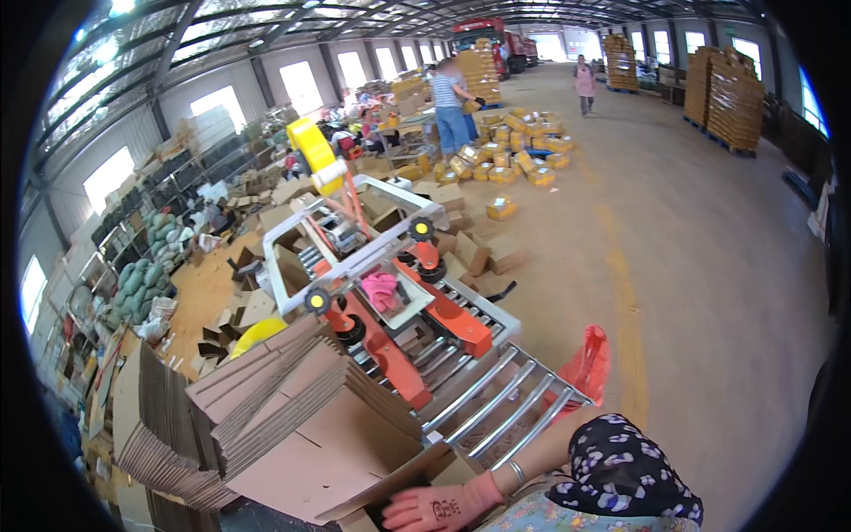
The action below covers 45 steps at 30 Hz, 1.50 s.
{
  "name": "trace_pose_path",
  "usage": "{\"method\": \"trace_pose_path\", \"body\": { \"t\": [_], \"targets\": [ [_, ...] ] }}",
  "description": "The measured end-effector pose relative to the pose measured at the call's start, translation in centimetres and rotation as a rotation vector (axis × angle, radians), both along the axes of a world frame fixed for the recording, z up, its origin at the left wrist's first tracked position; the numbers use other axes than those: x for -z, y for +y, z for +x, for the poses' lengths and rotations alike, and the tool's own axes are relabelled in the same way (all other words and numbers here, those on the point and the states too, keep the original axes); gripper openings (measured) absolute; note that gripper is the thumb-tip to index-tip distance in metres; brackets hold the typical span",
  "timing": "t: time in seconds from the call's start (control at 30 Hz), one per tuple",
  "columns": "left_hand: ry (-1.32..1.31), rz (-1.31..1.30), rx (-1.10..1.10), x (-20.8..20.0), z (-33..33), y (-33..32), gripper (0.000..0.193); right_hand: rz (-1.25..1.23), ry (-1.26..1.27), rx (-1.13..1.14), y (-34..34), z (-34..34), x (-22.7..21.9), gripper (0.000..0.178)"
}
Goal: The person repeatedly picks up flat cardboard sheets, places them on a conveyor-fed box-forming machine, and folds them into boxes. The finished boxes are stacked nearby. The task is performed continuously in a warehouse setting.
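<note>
My right hand (439,508), in a pink work glove, comes in from the lower right edge. Its fingers are stretched out and lie on or just inside an open cardboard box (386,486) at the bottom of the view. Under the box's lower part, details are cut off by the picture's edge. Just beyond lies a thick stack of flattened cartons (306,426), leaning to the left. My left hand is out of sight.
A carton-sealing machine (386,355) with orange side guides stands ahead, topped by a yellow tape roll (312,147). Its metal rollers (496,399) reach toward me. A red plastic bag (592,365) hangs at their right end. Taped parcels (510,151) lie farther off, near several people.
</note>
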<state>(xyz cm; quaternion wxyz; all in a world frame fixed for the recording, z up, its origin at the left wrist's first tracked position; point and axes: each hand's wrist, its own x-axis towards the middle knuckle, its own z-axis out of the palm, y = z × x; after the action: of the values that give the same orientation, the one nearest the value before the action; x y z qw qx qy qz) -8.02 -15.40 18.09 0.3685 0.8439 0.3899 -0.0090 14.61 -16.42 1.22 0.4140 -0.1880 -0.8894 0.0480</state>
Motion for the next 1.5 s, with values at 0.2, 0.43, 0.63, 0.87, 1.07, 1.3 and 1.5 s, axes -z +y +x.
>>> {"method": "trace_pose_path", "body": {
  "t": [0.2, 0.43, 0.63, 0.87, 1.07, 1.3, 1.5],
  "targets": [
    [0.018, 1.208, 0.106, 13.1, -2.8, 1.6, 0.042, -0.046, -0.200, 0.603, -2.0, 6.2, -6.6, 0.039],
    [-0.389, -0.526, -0.411, 14.7, 8.4, 11.1, 0.065, -0.319, 0.420, 0.761, -11.7, 10.6, 4.0, 0.034],
    [-0.417, 0.192, 0.142, 15.2, 29.6, 16.3, 0.032, 0.086, 0.358, 1.346, -11.9, 14.9, 7.5, 0.030],
    [-0.647, 1.008, 0.115, 14.8, 26.8, 16.1, 0.030, 0.225, 0.474, 1.395, 11.0, 13.6, 8.2, 0.039],
    [-0.084, 0.530, -0.442, 15.1, 1.9, 13.0, 0.014, 0.074, 0.051, 0.632, 17.9, -3.7, -2.9, 0.052],
    [0.004, 0.787, -0.456, 11.0, -12.6, 12.3, 0.040, 0.155, -0.139, 0.225, 15.7, -8.3, -2.2, 0.042],
    [0.625, 1.205, -0.507, 10.4, -14.6, 15.0, 0.047, -0.224, -0.046, -0.327, 4.4, -0.6, -6.5, 0.018]
  ]
}}
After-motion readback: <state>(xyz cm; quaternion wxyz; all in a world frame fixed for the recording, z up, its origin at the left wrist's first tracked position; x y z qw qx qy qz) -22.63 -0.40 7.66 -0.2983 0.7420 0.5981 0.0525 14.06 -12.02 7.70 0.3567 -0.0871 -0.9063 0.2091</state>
